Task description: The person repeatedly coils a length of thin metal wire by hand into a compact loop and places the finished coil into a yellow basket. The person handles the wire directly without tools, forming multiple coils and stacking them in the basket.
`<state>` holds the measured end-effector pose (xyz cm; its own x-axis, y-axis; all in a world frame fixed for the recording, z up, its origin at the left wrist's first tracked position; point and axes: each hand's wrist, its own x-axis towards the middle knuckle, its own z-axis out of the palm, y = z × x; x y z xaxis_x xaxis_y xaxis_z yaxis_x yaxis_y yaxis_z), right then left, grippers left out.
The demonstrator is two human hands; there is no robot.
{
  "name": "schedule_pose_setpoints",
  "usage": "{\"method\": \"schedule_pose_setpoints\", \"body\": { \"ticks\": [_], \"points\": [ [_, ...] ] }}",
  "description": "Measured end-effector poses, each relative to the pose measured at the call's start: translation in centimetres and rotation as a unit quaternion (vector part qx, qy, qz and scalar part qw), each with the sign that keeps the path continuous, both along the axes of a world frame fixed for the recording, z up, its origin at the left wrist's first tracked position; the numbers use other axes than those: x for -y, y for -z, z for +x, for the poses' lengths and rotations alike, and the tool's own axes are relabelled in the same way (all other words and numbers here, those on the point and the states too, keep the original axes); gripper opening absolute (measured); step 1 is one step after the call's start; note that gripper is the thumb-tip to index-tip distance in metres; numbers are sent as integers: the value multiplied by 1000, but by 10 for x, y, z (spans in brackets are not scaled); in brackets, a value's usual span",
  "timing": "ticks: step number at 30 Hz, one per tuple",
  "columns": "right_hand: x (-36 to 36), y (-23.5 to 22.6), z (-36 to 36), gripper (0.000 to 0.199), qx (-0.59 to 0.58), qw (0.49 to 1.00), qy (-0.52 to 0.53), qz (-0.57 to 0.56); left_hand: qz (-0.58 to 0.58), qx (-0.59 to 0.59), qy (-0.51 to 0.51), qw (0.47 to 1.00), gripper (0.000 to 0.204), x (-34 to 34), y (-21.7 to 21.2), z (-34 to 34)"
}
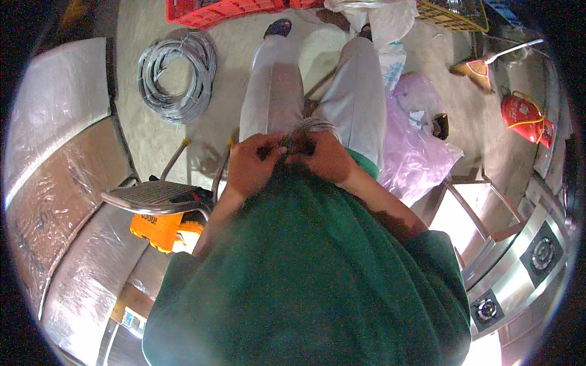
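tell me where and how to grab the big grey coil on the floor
Probably grip the grey coil by its right side, from above: it lies flat on the floor, and its open middle leaves room to reach around that side.

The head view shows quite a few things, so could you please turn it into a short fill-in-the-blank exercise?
1. The left hand and the right hand meet at a bundle of grey strands, and the one nearer the purple plastic bag is the ____ hand.
2. The person's shirt is coloured ____.
3. The coil of grey wire lies on the ____.
4. The red crate shows at the picture's ____ edge.

Missing words: right; green; floor; top.
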<state>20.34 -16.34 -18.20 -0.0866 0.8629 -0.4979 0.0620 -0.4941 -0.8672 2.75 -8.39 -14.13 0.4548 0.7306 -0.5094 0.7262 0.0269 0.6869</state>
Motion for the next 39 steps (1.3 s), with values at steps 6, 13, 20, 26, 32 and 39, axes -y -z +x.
{"method": "schedule_pose_setpoints", "body": {
  "ticks": [6,13,20,26,32,39],
  "points": [
    [4,-3,-4,30,-4,998,-37,46,26,29,47,998,24,-5,0,-3],
    [4,-9,-11,30,4,1000,-4,10,-12,-45,58,997,21,-11,-5,-5],
    [5,1,-10,29,64,998,-16,20,-102,36,-25,994,22,-2,13,-10],
    [3,12,-8,28,53,998,-16,13,-57,-53,-56,995,26,23,1,-1],
    [-8,6,2,29,7,997,-68,-24,-55,-90,-65,992,25,21,2,0],
    [-11,12,-4,29,4,997,-79,-14,-22,-173,-41,984,27,26,4,3]
  ]
}}
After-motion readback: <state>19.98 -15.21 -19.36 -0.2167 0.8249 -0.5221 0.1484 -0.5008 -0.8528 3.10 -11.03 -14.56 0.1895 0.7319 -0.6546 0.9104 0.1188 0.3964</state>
